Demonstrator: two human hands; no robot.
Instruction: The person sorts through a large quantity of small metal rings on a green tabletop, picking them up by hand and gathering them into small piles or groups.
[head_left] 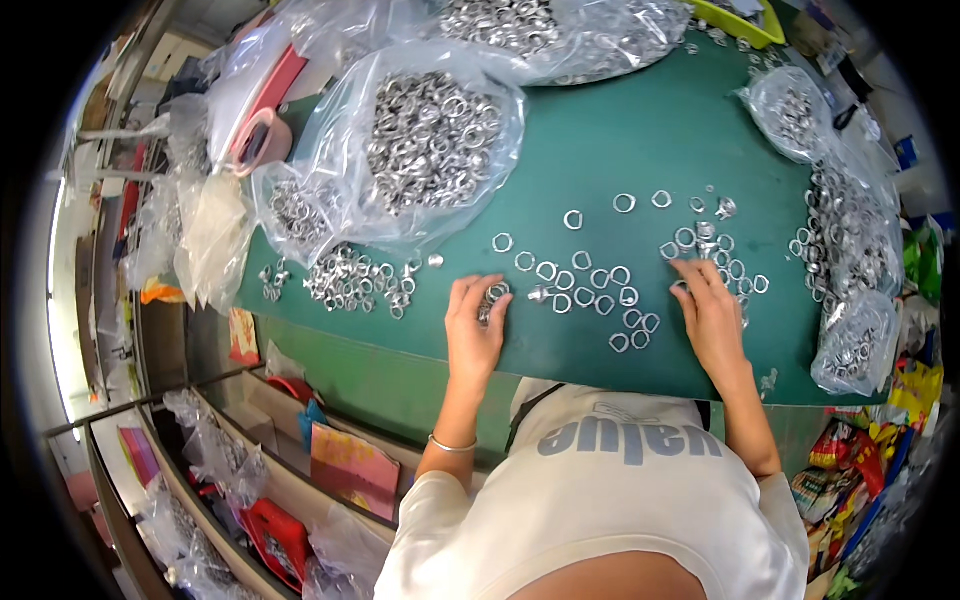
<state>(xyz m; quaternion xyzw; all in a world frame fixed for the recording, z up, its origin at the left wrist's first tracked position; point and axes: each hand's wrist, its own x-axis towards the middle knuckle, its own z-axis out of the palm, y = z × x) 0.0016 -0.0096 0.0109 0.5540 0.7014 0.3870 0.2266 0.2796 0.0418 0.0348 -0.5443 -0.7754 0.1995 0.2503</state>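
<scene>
My left hand (474, 322) is at the near side of the green table, its fingers and thumb curled round a small cluster of silver metal rings (494, 294). To its right, loose rings (586, 297) are spread flat over the tabletop. My right hand (708, 306) reaches down at the right of this spread. Its thumb and fingertips are bent together at a ring's edge, mostly covered by the fingers. Just beyond those fingertips lies a closer group of rings (706, 238), some overlapping. Left of my left hand is a loose heap of rings (358, 280).
A large clear plastic bag (510, 130) full of rings stands open at the left back, with another bag (600, 45) behind it. More bagged rings (850, 230) line the right edge. A pink cup (262, 142) and a yellow-green tray (745, 22) sit at the far side.
</scene>
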